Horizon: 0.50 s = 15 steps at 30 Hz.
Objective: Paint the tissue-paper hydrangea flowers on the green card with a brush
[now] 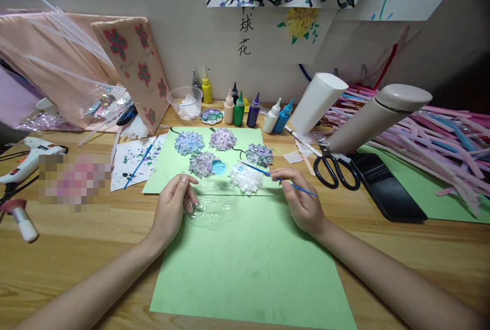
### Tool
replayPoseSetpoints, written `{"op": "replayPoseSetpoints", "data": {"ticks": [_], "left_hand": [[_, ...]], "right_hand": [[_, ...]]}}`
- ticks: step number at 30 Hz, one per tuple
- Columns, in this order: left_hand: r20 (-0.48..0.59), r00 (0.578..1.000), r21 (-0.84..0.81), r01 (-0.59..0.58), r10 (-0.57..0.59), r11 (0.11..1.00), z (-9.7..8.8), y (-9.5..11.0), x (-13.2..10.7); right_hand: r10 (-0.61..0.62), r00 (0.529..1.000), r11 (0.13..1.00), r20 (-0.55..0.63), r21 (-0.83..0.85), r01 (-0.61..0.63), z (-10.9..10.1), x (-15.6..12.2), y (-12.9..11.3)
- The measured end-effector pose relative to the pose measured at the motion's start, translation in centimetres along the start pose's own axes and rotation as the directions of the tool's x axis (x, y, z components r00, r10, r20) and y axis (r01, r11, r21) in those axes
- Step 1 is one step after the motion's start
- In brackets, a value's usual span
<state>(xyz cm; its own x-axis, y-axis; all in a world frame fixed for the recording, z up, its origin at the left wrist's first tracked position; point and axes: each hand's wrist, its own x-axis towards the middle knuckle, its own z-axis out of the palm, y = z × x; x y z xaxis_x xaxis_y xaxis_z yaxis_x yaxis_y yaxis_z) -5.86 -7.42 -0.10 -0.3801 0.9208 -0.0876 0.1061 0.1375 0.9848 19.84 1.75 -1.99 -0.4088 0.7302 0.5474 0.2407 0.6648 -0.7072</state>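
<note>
The left hand (172, 205) grips a clear plastic palette (212, 208); the right hand (305, 203) pinches a blue paintbrush (259, 169) over the white ruffled flower (247, 182) on green paper (158, 179). Tilting the palette could spill blue paint (219, 167) onto flowers.

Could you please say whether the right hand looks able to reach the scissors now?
Probably yes: bare tabletop lies between the right hand and the scissors, though it holds a brush.

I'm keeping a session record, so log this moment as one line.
left hand: holding clear plastic palette with blue paint; right hand: holding slim blue paintbrush, tip over ruffled white flower; below: pale-green paper sheet
</note>
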Motion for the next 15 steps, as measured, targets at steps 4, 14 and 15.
{"op": "replayPoseSetpoints", "data": {"ticks": [4,14,15], "left_hand": [[-0.007,1.0,-0.004,0.005,-0.005,1.0,-0.02,-0.05,-0.01],[0.007,1.0,0.004,0.02,-0.02,1.0,-0.01,0.12,-0.03],[0.008,1.0,0.005,0.021,-0.021,1.0,0.0,0.14,-0.03]], "right_hand": [[-0.054,0.998,0.999,0.043,0.0,0.054,-0.04,-0.03,0.01],[-0.08,0.994,0.997,0.071,-0.009,0.081,-0.19,0.11,-0.22],[-0.077,0.994,0.997,0.079,-0.018,0.079,-0.18,0.13,-0.24]]}}
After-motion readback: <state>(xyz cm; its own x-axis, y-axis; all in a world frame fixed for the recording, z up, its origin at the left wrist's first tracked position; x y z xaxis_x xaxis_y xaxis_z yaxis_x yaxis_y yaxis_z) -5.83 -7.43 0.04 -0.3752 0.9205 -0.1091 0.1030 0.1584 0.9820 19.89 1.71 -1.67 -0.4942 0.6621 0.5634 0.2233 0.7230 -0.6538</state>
